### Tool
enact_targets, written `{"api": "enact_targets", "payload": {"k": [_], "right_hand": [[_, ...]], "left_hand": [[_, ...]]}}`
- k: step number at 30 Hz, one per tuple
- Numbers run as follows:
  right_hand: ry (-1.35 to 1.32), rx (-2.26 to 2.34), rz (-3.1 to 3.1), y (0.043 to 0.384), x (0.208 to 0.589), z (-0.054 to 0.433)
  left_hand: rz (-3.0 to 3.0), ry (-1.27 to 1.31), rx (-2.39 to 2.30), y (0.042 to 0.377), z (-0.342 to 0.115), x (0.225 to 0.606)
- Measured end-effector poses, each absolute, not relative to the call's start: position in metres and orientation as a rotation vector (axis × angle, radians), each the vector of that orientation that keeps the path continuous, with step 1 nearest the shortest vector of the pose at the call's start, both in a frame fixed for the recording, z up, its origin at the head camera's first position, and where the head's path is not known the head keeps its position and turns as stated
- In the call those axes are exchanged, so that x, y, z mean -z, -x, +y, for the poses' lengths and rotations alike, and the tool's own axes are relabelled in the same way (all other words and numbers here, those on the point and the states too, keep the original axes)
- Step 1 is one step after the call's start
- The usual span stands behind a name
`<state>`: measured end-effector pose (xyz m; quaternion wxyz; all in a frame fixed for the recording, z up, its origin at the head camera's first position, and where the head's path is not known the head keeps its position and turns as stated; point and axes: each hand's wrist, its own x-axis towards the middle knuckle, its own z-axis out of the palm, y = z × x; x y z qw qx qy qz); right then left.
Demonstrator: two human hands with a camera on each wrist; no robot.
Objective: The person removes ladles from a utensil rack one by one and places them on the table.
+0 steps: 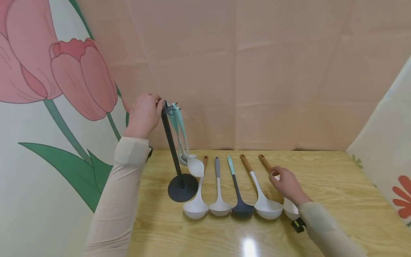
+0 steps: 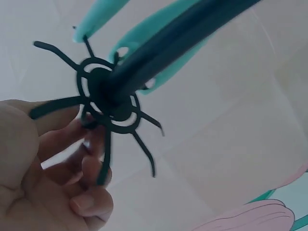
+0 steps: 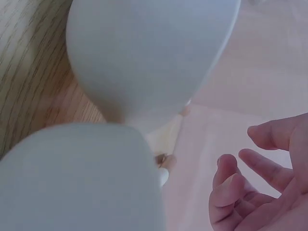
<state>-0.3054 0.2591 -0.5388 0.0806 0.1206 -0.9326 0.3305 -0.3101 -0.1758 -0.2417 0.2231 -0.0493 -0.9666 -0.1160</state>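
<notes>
My left hand grips the hooked top of a black utensil stand; in the left wrist view its fingers curl beside the hook ring. Turquoise-handled ladles hang from hooks on the stand's right side. Over the rightmost ladle, white with a brown handle, hovers my right hand. The right wrist view shows these fingers loosely bent, thumb apart, nothing between them. Part of that ladle is hidden behind the hand and sleeve.
Left of it, in a row on the wooden table, lie a brown-handled white ladle, a dark ladle, a grey-handled ladle and another white ladle. A pinkish backdrop stands behind; a tulip-patterned panel rises at left.
</notes>
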Motion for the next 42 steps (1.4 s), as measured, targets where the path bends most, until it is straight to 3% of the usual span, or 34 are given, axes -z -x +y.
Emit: {"api": "enact_targets", "payload": {"k": [11,21,42], "right_hand": [[-0.403,-1.050,-2.785,0.306,0.543,0.245],[-0.454,-1.102,-2.743,0.303,0.543,0.225],[-0.520,-1.235,-2.688,0.300,0.534,0.174]], "left_hand": [[-2.591,-0.046,0.362,0.300,-0.155,0.236],[-2.718,-0.269,0.355,0.313,-0.147,0.237],[-2.744,-0.269,0.421,0.319,-0.154,0.244]]}}
